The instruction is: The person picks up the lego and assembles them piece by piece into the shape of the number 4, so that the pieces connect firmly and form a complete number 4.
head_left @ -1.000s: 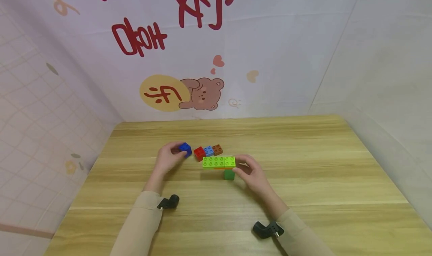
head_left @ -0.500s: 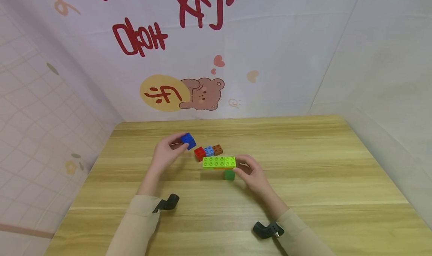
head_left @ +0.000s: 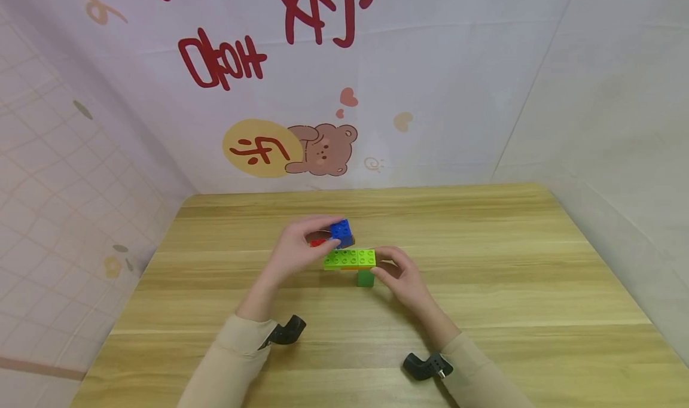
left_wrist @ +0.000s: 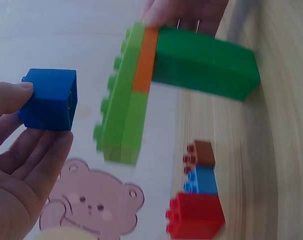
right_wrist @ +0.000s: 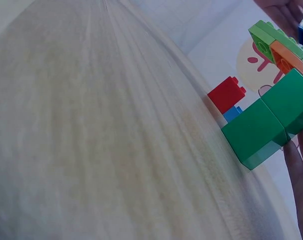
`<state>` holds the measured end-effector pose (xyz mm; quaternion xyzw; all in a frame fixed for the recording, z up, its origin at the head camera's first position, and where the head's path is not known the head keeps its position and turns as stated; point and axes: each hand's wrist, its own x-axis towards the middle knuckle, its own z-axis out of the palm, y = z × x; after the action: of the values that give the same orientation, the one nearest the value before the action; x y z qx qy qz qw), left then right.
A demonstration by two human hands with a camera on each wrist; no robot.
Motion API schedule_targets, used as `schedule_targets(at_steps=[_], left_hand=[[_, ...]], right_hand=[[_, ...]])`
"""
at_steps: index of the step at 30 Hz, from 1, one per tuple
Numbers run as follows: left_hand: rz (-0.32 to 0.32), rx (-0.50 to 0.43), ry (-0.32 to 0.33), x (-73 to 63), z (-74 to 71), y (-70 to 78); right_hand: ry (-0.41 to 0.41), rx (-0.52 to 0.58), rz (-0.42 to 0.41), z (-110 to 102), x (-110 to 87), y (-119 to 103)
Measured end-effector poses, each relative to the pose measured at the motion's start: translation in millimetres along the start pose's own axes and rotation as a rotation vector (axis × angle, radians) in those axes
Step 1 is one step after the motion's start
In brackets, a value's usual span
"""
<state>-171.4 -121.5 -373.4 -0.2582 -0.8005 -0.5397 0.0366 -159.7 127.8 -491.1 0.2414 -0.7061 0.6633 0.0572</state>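
Note:
My left hand (head_left: 295,247) pinches a dark blue building brick (head_left: 341,233) between thumb and fingers. It is held up near the light green bricks, and its hollow underside shows in the left wrist view. On the table stands a T-like brick build: dark green bricks (left_wrist: 206,62) form the column, an orange brick (left_wrist: 145,60) lies over them, and light green bricks (head_left: 341,258) form a top that overhangs to the left. My right hand (head_left: 406,281) holds this build at its right end, thumb in front and fingers behind.
Behind the build, a red brick (left_wrist: 196,215), a light blue brick (left_wrist: 205,180) and a brown brick (left_wrist: 204,153) sit in a row on the wooden table (head_left: 511,264). A printed cloth (head_left: 452,97) hangs behind the table.
My left hand lifted the dark blue brick from beside the red brick, then carried it right, close to the light green top. The right hand and the build have stayed put.

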Motion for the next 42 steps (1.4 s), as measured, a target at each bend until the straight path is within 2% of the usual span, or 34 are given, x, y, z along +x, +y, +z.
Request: schedule_targets(at_steps=[4, 11, 18, 21, 28, 36, 42], left_hand=[[0.033, 0.007, -0.049, 3.6, 9.6, 6.4], [0.048, 0.011, -0.109, 8.8, 22.3, 13.3], [0.030, 0.061, -0.173, 13.1, 32.5, 11.3], [0.029, 0.095, -0.186, 13.6, 34.3, 11.5], [0.020, 0.112, -0.193, 13.9, 34.1, 8.3], [-0.024, 0.092, -0.202, 15.1, 32.4, 7.9], [-0.029, 0.097, -0.221, 16.2, 31.8, 7.7]], right_hand=[[0.003, -0.001, -0.004, 1.2, 0.9, -5.1], [-0.005, 0.007, -0.022, 3.5, 2.1, -29.4], [-0.002, 0.007, -0.041, 0.7, 2.0, -3.5], [-0.004, 0.020, -0.051, 0.2, 2.0, 0.8], [-0.013, 0.027, -0.018, 3.1, 3.1, -30.7], [-0.015, 0.031, -0.016, 2.9, 3.1, -32.0], [-0.017, 0.021, -0.015, 2.7, 2.6, -32.7]])
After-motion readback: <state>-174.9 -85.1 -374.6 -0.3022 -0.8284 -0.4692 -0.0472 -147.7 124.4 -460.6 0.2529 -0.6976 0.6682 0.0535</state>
